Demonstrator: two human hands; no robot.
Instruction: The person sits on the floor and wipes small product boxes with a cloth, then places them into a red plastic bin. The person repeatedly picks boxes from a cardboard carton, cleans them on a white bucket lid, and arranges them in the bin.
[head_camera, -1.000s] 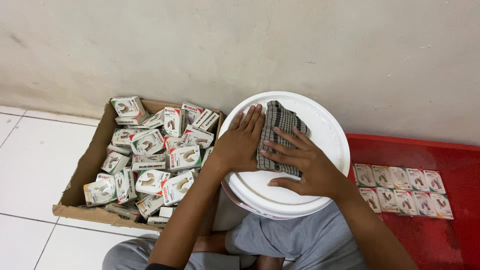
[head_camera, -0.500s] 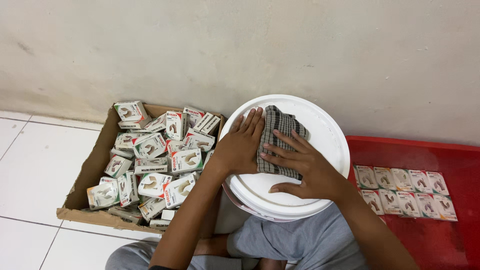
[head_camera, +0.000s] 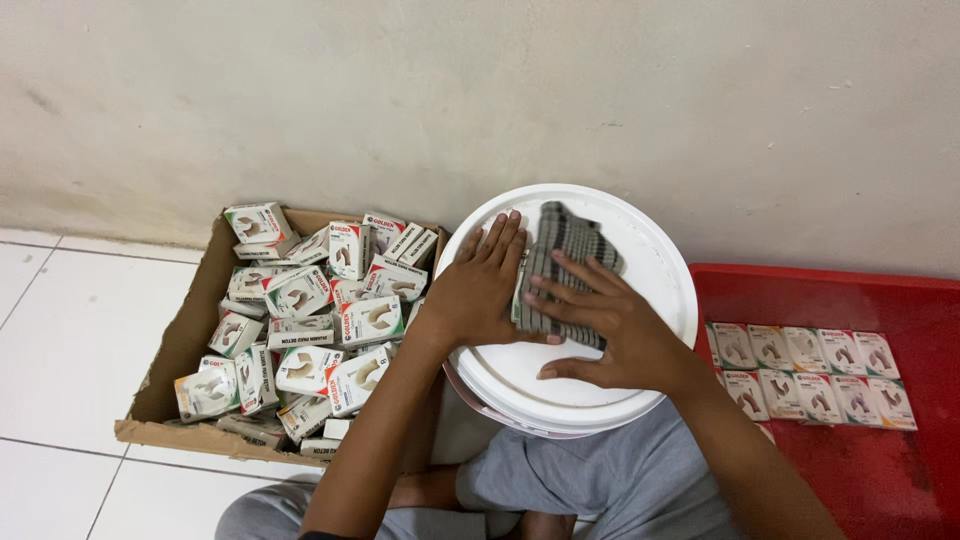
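On one white lid (head_camera: 640, 270), two open hands, left (head_camera: 478, 290) and right (head_camera: 610, 325), flatten perhaps one cloth (head_camera: 562, 262).

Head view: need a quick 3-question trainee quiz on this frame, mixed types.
1. True or false: the right hand lies flat on the grey stack atop the white bucket lid.
2. The cardboard box of small cartons sits on which side of the lid? A) left B) right
3. What colour is the tray holding the flat packets?

Key: 1 true; 2 A; 3 red. The left hand steadies the stack's edge.
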